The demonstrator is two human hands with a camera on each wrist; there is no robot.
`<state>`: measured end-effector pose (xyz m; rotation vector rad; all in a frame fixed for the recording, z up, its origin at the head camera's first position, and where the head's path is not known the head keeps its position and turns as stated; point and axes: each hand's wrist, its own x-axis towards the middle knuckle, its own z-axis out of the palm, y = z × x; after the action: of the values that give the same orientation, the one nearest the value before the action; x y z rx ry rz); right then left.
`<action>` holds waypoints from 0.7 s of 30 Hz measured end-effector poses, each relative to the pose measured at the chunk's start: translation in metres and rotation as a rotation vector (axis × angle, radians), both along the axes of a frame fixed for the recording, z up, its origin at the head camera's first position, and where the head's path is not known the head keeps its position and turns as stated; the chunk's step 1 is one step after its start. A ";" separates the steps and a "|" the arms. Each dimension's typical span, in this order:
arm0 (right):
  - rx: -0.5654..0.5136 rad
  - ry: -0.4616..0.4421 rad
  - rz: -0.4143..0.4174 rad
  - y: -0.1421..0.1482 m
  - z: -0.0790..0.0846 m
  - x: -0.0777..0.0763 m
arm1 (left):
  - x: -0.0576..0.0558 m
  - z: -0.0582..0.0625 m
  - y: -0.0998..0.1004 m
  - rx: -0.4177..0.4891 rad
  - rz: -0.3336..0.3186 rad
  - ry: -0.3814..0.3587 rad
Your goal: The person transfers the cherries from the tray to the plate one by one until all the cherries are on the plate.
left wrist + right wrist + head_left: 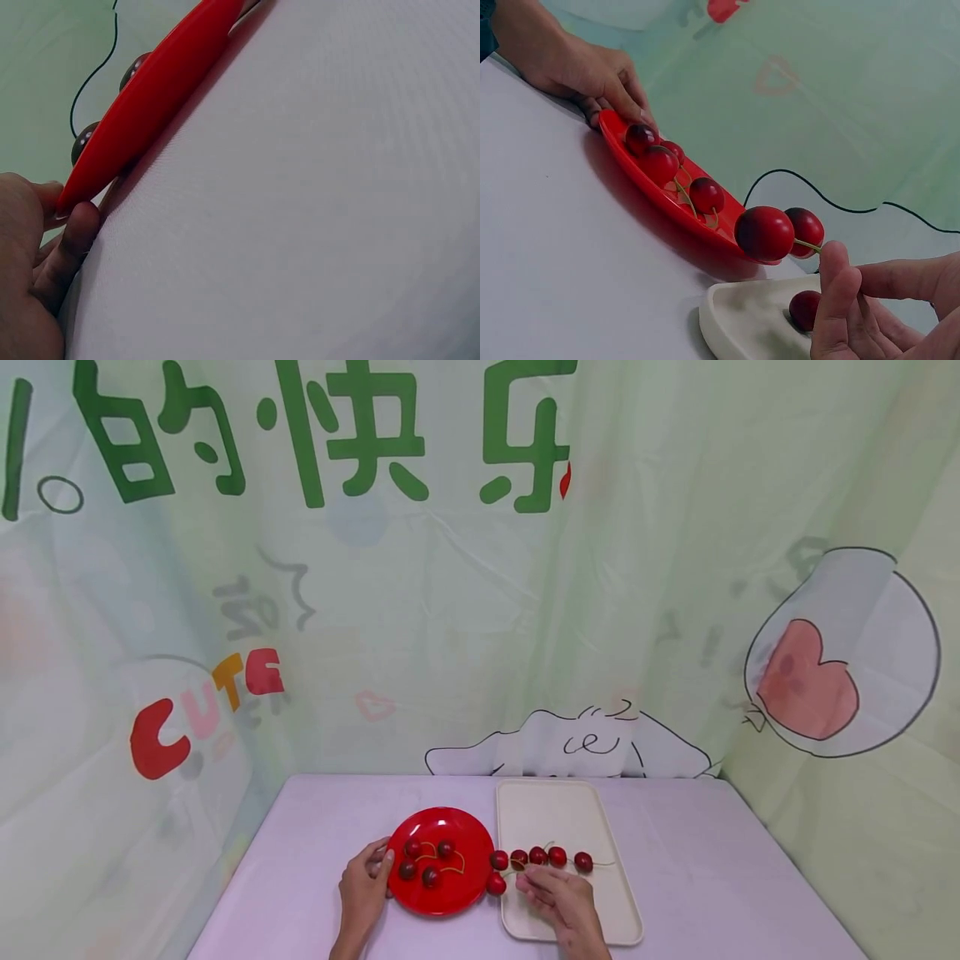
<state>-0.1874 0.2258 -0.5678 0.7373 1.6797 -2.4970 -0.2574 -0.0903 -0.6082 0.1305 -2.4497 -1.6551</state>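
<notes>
My left hand (363, 888) grips the left rim of a red plate (450, 903), thumb on top and fingers below. In the left wrist view the plate (161, 90) stands slightly off the table on that side. Several dark red cherries (431, 877) with green stems lie on it. My right hand (558, 902) pinches a green stem between thumb and fingertips, over the cream tray (566, 927). From that stem a cherry (765, 233) sticks out toward the plate; a second cherry (805, 231) is close behind it, its own stem hidden.
More cherries (557, 857) lie in a row across the tray, right of the plate. The plate and tray stand side by side on a pale lilac table (697, 868). A printed curtain (480, 610) hangs behind and at both sides.
</notes>
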 end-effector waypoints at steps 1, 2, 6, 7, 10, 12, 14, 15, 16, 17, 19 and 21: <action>-0.002 -0.003 0.003 0.000 -0.001 0.000 | 0.000 0.000 0.000 -0.001 0.001 0.001; -0.004 -0.002 0.004 0.000 -0.003 0.000 | 0.000 -0.001 0.000 -0.003 0.001 0.002; -0.019 0.004 0.009 -0.001 -0.006 -0.001 | 0.000 -0.002 0.000 -0.007 0.003 0.006; -0.021 0.007 0.009 -0.001 -0.006 -0.001 | 0.000 -0.003 0.000 -0.008 0.003 0.006; -0.026 0.023 0.011 -0.004 -0.008 -0.002 | 0.000 -0.003 0.000 -0.009 0.003 0.006; -0.028 0.036 0.013 -0.005 -0.009 -0.002 | 0.000 -0.004 0.000 -0.012 0.004 0.007; -0.033 0.046 0.017 -0.008 -0.009 -0.002 | -0.001 -0.004 0.000 -0.012 0.004 0.004; -0.034 0.049 0.020 -0.009 -0.009 -0.001 | -0.001 -0.003 0.000 -0.012 0.004 0.004; -0.034 0.053 0.021 -0.010 -0.008 -0.001 | -0.001 -0.003 0.000 -0.012 0.003 0.005; -0.037 0.055 0.023 -0.012 -0.008 -0.001 | -0.001 -0.003 0.000 -0.012 0.002 0.005; -0.040 0.061 0.027 -0.014 -0.006 -0.001 | 0.000 -0.002 0.000 -0.014 0.001 0.005; -0.045 0.066 0.027 -0.017 -0.005 -0.002 | 0.000 -0.001 0.000 -0.015 0.000 0.007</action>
<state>-0.1891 0.2091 -0.5728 0.6305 1.6363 -2.5585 -0.2573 -0.0901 -0.6089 0.1224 -2.4567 -1.6339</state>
